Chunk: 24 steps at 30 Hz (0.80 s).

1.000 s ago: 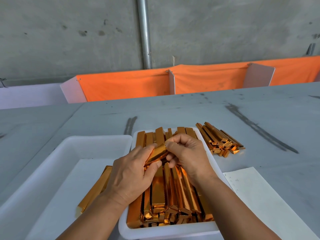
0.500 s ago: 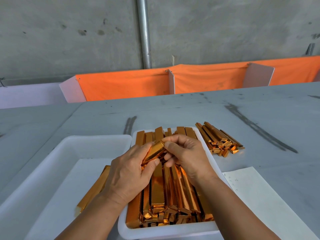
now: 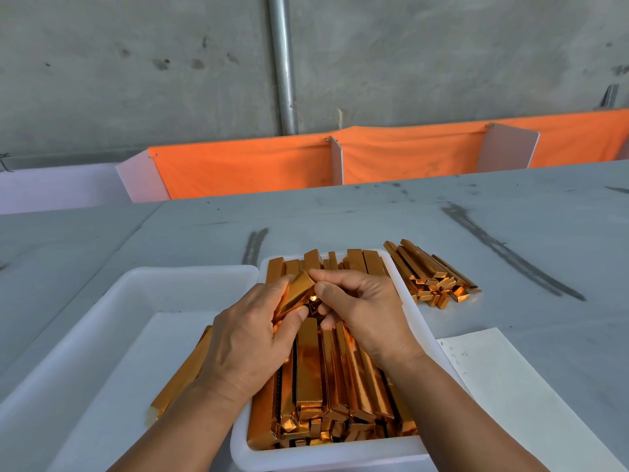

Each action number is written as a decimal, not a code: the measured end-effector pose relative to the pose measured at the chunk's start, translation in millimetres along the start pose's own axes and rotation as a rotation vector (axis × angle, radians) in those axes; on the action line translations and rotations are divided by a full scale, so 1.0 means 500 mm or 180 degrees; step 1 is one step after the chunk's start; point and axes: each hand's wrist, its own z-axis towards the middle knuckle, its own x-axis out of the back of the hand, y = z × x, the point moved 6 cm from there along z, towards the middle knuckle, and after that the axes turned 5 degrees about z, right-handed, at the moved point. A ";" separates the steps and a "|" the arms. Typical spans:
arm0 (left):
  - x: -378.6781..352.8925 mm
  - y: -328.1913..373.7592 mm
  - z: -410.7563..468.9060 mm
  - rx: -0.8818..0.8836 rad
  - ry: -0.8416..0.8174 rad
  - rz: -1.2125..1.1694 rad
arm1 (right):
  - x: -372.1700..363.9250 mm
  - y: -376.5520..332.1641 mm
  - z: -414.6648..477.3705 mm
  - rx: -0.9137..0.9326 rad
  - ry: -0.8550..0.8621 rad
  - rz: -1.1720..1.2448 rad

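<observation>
On the grey bench (image 3: 374, 216), the left tray (image 3: 153, 272) holds few boxes (image 3: 183, 373), the left hand (image 3: 245, 338) grips a gold box (image 3: 296, 294) whose end the right hand (image 3: 364, 311) pinches, fingers curled, above the packed right tray (image 3: 323, 458): most work remains, I judge.

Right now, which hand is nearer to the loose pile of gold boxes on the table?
Right. The right hand pinches a gold box just left of the pile, not touching it; the left hand grips that box farther left.

Table (image 3: 340, 216): 2 trays (image 3: 190, 272), boxes (image 3: 432, 277), paper (image 3: 510, 386)
</observation>
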 end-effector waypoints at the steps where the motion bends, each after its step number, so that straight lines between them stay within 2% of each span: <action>1: 0.000 0.000 0.000 0.0012 0.0007 -0.0001 | -0.001 -0.001 0.000 0.0023 0.0002 -0.0017; 8: 0.001 -0.002 -0.001 0.0002 0.0025 -0.0015 | -0.007 0.002 0.001 0.0039 -0.0009 -0.0085; 15: 0.001 0.005 -0.001 -0.0130 0.0094 -0.0044 | -0.002 -0.001 0.003 -0.0237 -0.0024 0.0543; 24: 0.000 0.005 -0.002 -0.0194 0.0034 -0.0058 | 0.003 0.005 0.008 -0.0372 0.0001 0.0535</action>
